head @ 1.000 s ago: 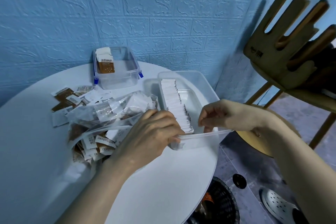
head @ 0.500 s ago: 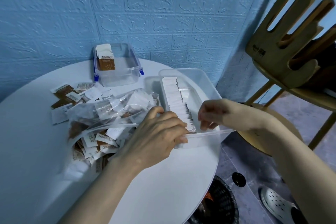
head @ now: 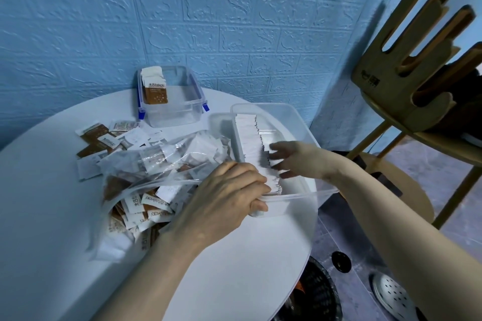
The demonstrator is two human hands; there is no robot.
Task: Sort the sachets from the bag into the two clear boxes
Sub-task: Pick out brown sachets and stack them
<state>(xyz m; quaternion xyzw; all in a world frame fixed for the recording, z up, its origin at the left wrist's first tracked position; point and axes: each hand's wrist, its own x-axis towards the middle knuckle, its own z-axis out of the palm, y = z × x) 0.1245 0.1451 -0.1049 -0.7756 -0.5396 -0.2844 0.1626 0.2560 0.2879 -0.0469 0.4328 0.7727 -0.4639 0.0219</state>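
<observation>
- The right hand [head: 292, 161] has opened; a second ago its fingers were curled at the near end of the row of white sachets [head: 257, 147], now they are spread, blurred, and lie further along the row, inside the larger clear box [head: 294, 122]
- The left hand [head: 227, 200] has slid a little toward that box; its fingertips now curl over the box's near rim beside the last sachets, where before they sat just short of it
- The view has tipped downward; more of the floor shows
</observation>
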